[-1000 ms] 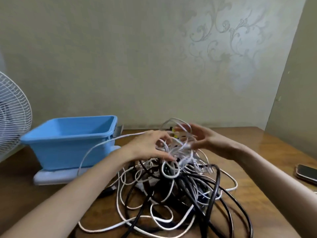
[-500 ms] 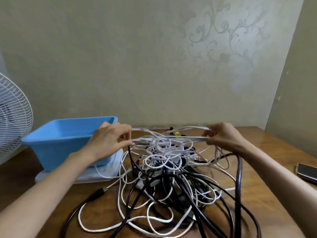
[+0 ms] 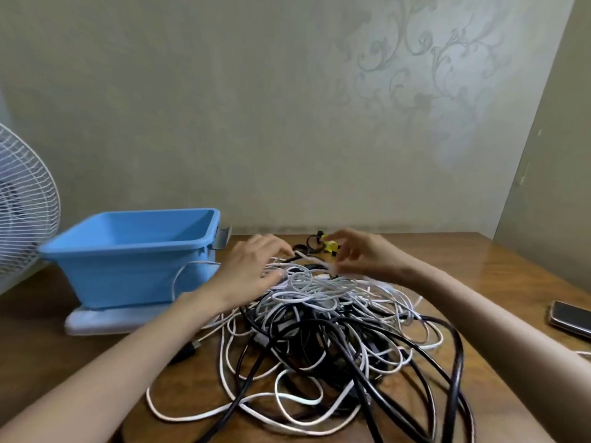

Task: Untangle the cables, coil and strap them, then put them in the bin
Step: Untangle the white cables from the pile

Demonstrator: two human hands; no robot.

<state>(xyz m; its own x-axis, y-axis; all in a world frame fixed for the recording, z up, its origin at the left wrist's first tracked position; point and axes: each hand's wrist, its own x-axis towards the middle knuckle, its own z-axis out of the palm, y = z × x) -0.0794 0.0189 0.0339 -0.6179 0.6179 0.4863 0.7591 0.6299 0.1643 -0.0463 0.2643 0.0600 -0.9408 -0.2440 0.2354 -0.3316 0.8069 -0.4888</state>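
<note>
1. The tangle of cables (image 3: 319, 318), white loops over thick black cords, lies heaped on the wooden table (image 3: 499, 276), lower centre of the frame.
2. The left hand (image 3: 252, 266) rests palm-down on the white loops, fingers loosely bent and spread, not plainly round any strand.
3. The right hand (image 3: 361, 254) hovers at the heap's far edge with fingers curled - too blurred to tell whether it pinches a cable.
4. The blue bin (image 3: 128, 276) stands left of centre, just beside the heap.
5. A fan (image 3: 22, 206) stands at the left edge and a phone (image 3: 571, 318) lies at the right edge.
</note>
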